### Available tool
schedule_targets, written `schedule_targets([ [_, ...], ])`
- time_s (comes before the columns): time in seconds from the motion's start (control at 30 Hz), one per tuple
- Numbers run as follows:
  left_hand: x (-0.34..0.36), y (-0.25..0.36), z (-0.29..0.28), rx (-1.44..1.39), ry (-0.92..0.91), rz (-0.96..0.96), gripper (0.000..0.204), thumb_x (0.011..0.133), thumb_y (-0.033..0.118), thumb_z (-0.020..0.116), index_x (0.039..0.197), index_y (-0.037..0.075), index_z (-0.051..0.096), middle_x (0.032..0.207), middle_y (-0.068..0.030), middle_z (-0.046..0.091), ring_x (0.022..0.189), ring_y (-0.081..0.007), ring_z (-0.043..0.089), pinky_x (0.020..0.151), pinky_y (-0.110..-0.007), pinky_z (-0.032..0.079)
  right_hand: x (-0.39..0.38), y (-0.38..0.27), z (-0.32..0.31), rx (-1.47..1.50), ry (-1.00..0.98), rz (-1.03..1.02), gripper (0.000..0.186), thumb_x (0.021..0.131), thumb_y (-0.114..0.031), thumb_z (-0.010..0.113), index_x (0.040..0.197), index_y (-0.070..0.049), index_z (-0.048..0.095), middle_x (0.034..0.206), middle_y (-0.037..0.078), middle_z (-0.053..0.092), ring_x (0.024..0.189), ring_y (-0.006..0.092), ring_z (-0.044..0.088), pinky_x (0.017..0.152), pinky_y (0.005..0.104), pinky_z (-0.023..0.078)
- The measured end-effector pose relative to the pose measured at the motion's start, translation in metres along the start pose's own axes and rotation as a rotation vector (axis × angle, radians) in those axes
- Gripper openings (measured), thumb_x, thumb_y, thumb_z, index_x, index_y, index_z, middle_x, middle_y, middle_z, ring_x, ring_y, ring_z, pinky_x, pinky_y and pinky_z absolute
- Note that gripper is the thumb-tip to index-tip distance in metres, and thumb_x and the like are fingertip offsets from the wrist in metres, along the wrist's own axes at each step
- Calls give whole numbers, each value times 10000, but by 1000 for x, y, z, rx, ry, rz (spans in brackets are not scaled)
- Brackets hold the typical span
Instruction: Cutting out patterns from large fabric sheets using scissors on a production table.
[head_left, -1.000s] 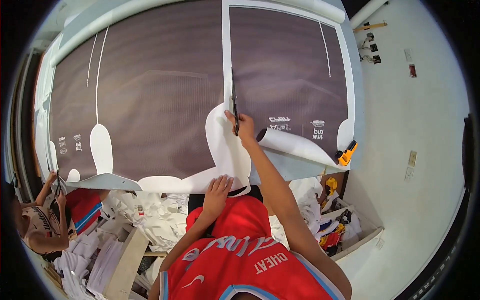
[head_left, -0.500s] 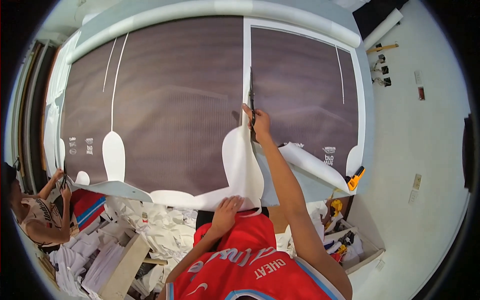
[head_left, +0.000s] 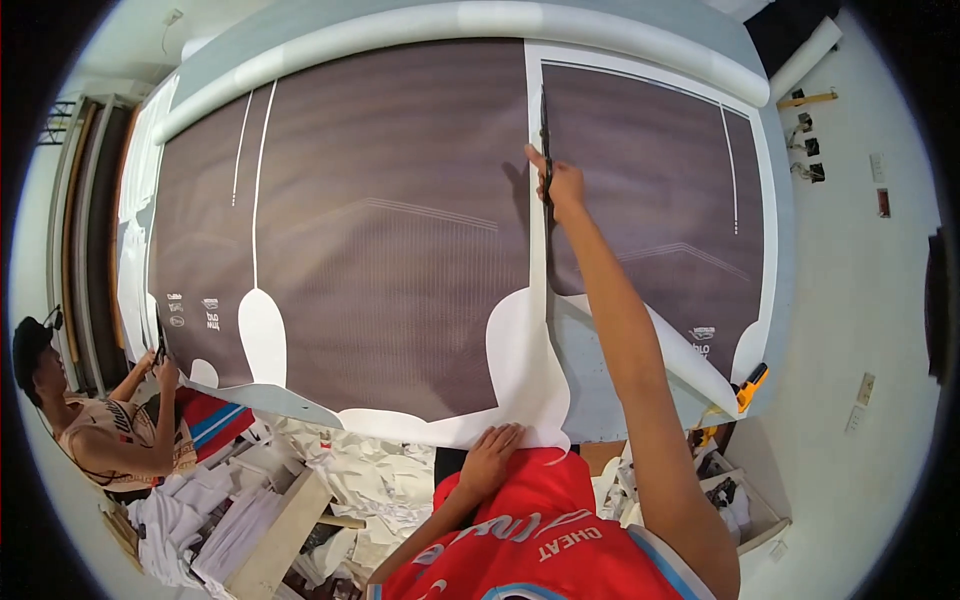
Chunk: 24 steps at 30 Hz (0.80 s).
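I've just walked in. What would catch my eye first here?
Most likely the big dark printed sheet with white borders, spread across the table, with the right hand holding black scissors at its white dividing strip. The left hand rests on the sheet's near edge, just above the bright red clothing. A yellow-and-black tool stands out at the table's near right corner.

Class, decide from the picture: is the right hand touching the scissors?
Touching: the head view shows the right hand gripping the scissors by their handles.
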<state>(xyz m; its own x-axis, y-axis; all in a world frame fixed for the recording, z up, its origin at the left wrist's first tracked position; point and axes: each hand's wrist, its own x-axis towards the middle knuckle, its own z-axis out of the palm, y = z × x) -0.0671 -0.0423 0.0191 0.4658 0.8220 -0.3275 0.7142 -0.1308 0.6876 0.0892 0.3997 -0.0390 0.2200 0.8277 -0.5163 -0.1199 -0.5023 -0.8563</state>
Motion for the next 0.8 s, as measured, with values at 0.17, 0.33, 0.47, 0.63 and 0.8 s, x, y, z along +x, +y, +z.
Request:
schedule_targets([
  [0.17,3,5,-1,27,-3,-51,631,727,39,538,1349,51,431,1346,-121,476,1253,-278,439,1089,-414,315,43,-24,18,-12,6,-51,506,659,-439,830,595,-51,512,529,15,487,408,104,471,402,255,386],
  [0.33,-3,9,15,68,19,-137,609,745,26,522,1347,42,433,1334,-116,486,1243,-264,449,1102,-395,299,57,-38,21,79,-62,-18,488,637,-435,850,613,-95,501,544,-8,475,427,94,464,396,247,377],
  [0.47,-4,14,30,36,137,-202,554,765,18,508,1316,49,469,1285,-117,517,1209,-273,470,1076,-388,327,56,-40,23,-69,-41,-28,489,633,-424,856,613,-77,512,545,-6,481,435,93,476,399,243,373],
  [0.63,18,23,37,37,223,-239,442,790,33,544,1230,77,547,1160,-141,565,1084,-321,520,942,-405,415,-36,-24,-31,134,-94,-154,334,851,-306,649,662,-42,567,554,28,518,448,134,503,420,299,401],
  [0.8,14,8,38,246,287,-292,388,800,127,623,1182,73,575,1047,-134,601,977,-314,560,843,-421,436,-251,72,-99,-69,-353,-351,126,793,-109,673,751,-10,608,545,1,472,512,102,414,466,288,342],
])
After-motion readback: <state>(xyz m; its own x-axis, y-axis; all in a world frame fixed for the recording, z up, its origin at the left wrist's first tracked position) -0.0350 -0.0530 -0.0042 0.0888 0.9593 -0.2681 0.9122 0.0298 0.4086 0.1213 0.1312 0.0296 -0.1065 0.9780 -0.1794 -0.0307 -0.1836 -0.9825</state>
